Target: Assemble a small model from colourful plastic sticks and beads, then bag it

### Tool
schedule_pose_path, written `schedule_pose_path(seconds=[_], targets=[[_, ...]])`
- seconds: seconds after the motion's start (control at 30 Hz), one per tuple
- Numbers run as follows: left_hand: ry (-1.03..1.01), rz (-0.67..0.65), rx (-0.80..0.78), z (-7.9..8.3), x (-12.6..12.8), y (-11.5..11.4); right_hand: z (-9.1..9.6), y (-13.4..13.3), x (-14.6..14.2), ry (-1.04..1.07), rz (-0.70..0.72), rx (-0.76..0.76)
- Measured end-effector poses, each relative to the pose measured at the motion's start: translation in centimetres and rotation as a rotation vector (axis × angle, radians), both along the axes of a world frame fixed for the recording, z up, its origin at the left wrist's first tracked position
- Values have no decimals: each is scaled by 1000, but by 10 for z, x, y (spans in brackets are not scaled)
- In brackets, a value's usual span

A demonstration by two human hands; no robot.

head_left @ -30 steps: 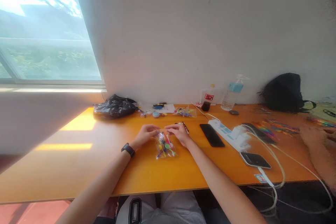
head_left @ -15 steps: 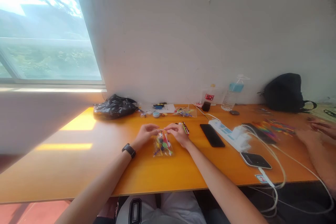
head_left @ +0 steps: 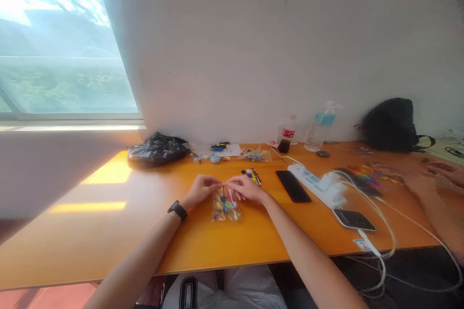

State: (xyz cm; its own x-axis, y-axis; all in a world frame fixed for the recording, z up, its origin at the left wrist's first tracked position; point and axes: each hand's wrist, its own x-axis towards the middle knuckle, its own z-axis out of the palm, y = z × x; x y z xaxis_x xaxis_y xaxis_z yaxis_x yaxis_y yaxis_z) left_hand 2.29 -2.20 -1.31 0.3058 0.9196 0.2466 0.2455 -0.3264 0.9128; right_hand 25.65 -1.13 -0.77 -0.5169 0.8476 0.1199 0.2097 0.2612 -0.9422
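A small clear plastic bag (head_left: 226,206) full of colourful small parts lies on the orange table (head_left: 108,217) in front of me. My left hand (head_left: 201,189), with a black watch on the wrist, pinches the bag's top edge from the left. My right hand (head_left: 245,188) pinches the same top edge from the right, and the fingertips of both hands nearly meet. A few loose coloured sticks and beads (head_left: 252,175) lie just beyond my right hand.
A black phone (head_left: 293,186), a white power strip (head_left: 315,184) with cables and a second phone (head_left: 353,219) lie to the right. Bottles (head_left: 321,128), a black plastic bag (head_left: 157,148) and a backpack (head_left: 391,123) stand by the wall. Another person's hands (head_left: 435,181) rest at far right.
The bag has shifted slightly towards me and left, and my two hands have drawn closer together at its top edge. The other person's hands moved at the far right.
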Motion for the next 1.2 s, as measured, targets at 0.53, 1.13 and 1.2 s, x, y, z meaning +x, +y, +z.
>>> schedule_pose_path(seconds=[0.53,1.13,1.2], targets=[[-109,218,-121,-10,-24,21,22,32,40,606,-527,-70],[313,105,239,-16,-12,14,-11,33,46,-626,-624,647],[336,104,249,-15,-13,13,-14,30,41,-652,-583,643]])
